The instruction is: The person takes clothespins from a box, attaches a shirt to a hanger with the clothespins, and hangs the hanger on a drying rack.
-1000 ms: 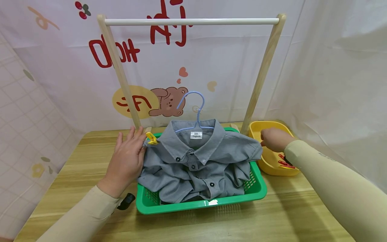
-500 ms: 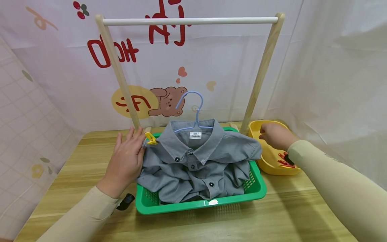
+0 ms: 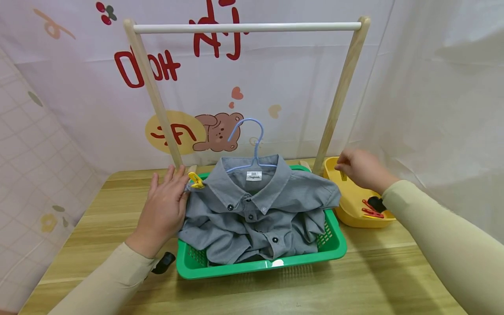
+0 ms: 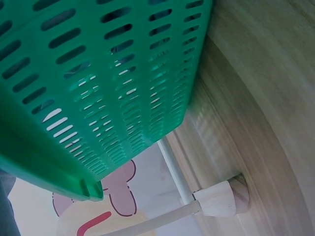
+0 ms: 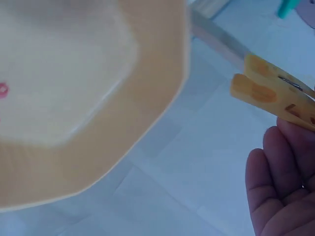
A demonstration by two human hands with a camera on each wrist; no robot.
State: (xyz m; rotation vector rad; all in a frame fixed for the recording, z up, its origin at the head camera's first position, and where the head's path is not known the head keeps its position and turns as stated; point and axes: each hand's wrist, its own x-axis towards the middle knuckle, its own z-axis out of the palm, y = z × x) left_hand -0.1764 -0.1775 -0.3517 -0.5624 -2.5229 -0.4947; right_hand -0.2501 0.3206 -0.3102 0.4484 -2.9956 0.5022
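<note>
A yellow clothespin was pinched by the right hand near the yellow bin; the grey shirt was touched by the straight-fingered left hand. The clothespin had since been lifted into view.

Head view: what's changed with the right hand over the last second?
The right hand shifted slightly upward in view by the yellow tub; a yellow clothespin now shows in its grip, hidden earlier if already held. The left hand, gray shirt, blue hanger and green basket stayed put.
</note>
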